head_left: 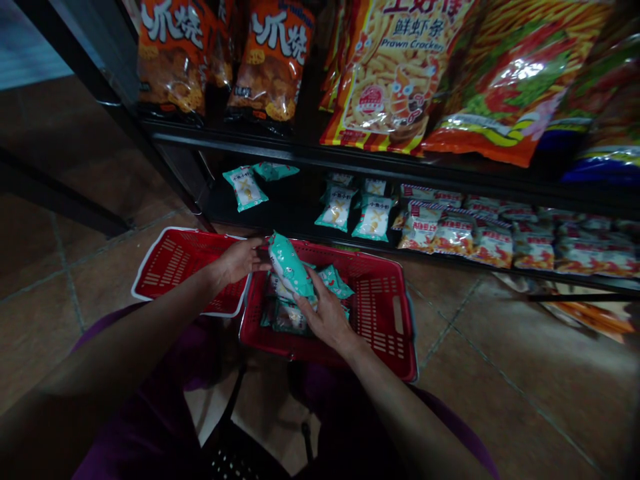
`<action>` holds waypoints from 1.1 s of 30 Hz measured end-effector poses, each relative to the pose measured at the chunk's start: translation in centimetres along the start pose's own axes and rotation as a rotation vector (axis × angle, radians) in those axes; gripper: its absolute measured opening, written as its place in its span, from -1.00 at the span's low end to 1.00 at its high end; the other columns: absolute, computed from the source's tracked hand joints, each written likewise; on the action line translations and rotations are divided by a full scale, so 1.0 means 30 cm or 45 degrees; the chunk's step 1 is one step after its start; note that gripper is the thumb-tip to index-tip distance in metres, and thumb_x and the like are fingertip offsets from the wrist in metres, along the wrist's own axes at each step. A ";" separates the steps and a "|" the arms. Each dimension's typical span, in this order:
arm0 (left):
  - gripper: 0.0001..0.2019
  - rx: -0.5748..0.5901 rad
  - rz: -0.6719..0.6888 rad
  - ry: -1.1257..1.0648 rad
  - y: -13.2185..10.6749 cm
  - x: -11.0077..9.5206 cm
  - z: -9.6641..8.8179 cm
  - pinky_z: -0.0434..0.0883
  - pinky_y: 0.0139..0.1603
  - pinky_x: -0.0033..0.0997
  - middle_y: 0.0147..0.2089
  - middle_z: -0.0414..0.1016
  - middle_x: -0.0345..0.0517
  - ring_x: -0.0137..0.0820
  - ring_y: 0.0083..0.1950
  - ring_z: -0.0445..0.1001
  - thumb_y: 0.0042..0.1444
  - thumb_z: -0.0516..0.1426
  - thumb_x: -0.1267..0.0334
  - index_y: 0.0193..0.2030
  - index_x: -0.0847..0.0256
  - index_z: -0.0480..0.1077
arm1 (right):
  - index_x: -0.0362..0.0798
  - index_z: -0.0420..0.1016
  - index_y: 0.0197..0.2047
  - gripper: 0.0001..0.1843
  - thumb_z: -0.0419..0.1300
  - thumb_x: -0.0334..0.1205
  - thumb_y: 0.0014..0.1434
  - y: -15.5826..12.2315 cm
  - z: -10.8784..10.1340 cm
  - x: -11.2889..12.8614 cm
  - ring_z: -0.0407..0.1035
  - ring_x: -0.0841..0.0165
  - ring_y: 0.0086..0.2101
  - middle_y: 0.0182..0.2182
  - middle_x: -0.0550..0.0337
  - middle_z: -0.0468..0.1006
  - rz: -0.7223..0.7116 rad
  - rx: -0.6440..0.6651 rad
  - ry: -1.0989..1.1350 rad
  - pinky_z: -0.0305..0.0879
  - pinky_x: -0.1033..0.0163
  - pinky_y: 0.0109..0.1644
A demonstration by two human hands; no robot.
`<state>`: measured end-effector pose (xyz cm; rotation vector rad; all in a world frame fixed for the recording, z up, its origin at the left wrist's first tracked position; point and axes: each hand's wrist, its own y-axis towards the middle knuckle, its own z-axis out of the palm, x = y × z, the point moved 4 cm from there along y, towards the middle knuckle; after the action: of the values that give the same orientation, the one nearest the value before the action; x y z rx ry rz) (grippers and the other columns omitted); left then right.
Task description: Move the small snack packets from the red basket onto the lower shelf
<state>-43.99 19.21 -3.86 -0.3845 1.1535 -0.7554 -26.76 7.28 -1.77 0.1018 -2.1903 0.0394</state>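
Holding a teal packet [291, 268] tilted above the left half of the red basket [383, 310], the person had both hands on it. The left hand [239, 261] pinched its upper end with fingertips nearly closed, and the right hand [327, 319] curled round its lower end from beneath, fingers partly wrapped. It hung just over the other teal packets [287, 317] lying inside the basket. The likeliest trouble, in my judgement, was a slip: glossy film held only at its two ends could slide out of the light left pinch. It might then fall past the basket's left rim, where a second red basket [175, 267] sat touching it, or onto the tiled floor [500, 373] to the basket's right. A harder squeeze from the right hand could crush whatever was inside the packet. Beyond the basket's far rim, shelf packets [373, 220] stood close to the shelf edge [320, 241], where a reaching arm could knock them down in such dim light.
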 end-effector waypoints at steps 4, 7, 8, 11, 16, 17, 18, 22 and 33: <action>-0.83 0.059 -0.037 -0.075 -0.015 -0.006 0.012 0.48 -0.24 -0.29 -0.30 0.50 -0.08 -0.38 -0.31 0.50 0.00 0.21 0.39 -0.23 0.23 0.38 | -0.03 0.19 0.25 -0.47 0.02 -0.07 0.24 0.012 -0.002 -0.010 0.47 0.24 -0.11 -0.05 0.02 0.54 0.163 -0.052 0.260 0.42 0.11 -0.03; -0.80 0.067 0.019 -0.043 -0.019 -0.011 0.014 0.46 -0.29 -0.38 -0.34 0.49 -0.14 -0.43 -0.34 0.49 -0.05 0.25 0.43 -0.26 0.24 0.36 | 0.01 0.31 0.16 -0.54 0.02 -0.03 0.24 0.018 -0.001 -0.004 0.48 0.28 -0.16 -0.13 0.11 0.58 0.269 -0.037 0.466 0.43 0.15 -0.06; -0.81 0.053 0.047 -0.024 -0.020 -0.013 0.013 0.45 -0.32 -0.42 -0.36 0.48 -0.16 -0.45 -0.36 0.49 -0.06 0.26 0.43 -0.30 0.24 0.36 | 0.03 0.35 0.13 -0.55 0.04 -0.01 0.23 0.018 -0.001 -0.001 0.48 0.27 -0.15 -0.13 0.12 0.59 0.303 -0.027 0.520 0.43 0.15 -0.05; -0.82 0.008 0.095 0.036 -0.020 -0.017 0.008 0.41 -0.40 -0.49 -0.41 0.46 -0.20 -0.49 -0.40 0.46 -0.08 0.28 0.41 -0.39 0.26 0.33 | 0.01 0.46 -0.01 -0.59 0.09 0.05 0.18 0.010 0.004 -0.010 0.47 0.23 -0.13 -0.16 0.13 0.60 0.417 0.009 0.621 0.40 0.08 0.00; -0.85 -0.037 0.152 0.057 -0.017 -0.019 0.008 0.35 -0.45 -0.54 -0.47 0.42 -0.20 -0.53 -0.46 0.40 -0.07 0.27 0.39 -0.47 0.27 0.34 | -0.03 0.53 -0.09 -0.54 0.14 0.14 0.13 -0.012 0.048 -0.076 0.47 0.22 -0.14 -0.21 0.12 0.62 0.565 0.019 0.817 0.35 0.00 0.07; -0.85 -0.048 0.167 0.054 -0.016 -0.018 0.008 0.34 -0.45 -0.54 -0.48 0.41 -0.20 -0.54 -0.46 0.39 -0.06 0.27 0.38 -0.48 0.27 0.35 | -0.02 0.53 -0.10 -0.54 0.16 0.15 0.11 -0.014 0.059 -0.088 0.48 0.22 -0.15 -0.20 0.12 0.62 0.577 0.014 0.878 0.35 0.01 0.07; -0.85 -0.059 0.179 0.046 -0.014 -0.017 0.008 0.34 -0.45 -0.53 -0.48 0.41 -0.20 -0.54 -0.47 0.39 -0.06 0.27 0.38 -0.48 0.28 0.35 | -0.03 0.54 -0.12 -0.54 0.18 0.15 0.10 -0.016 0.068 -0.096 0.48 0.23 -0.15 -0.19 0.12 0.62 0.592 0.008 0.932 0.35 0.01 0.07; -0.86 -0.084 0.219 -0.012 -0.008 -0.017 0.008 0.33 -0.40 -0.52 -0.47 0.41 -0.21 -0.53 -0.45 0.39 -0.06 0.27 0.39 -0.48 0.29 0.35 | -0.04 0.55 -0.20 -0.58 0.29 0.11 0.00 -0.012 0.085 -0.083 0.49 0.24 -0.16 -0.23 0.13 0.63 0.674 -0.009 1.150 0.38 0.02 0.06; -0.80 0.196 0.088 -0.015 -0.052 -0.006 0.077 0.37 -0.16 -0.40 -0.23 0.55 -0.05 -0.34 -0.17 0.50 -0.05 0.30 0.23 -0.27 0.22 0.48 | -0.04 0.39 -0.54 -0.64 0.52 -0.24 -0.32 -0.006 0.082 -0.027 0.49 0.42 -0.42 -0.46 0.32 0.57 0.955 -0.237 1.685 0.50 0.07 0.00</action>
<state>-42.42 18.02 -1.89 -0.2192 1.0841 -0.7749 -28.26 6.99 -3.87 -0.6716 -0.8020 0.2442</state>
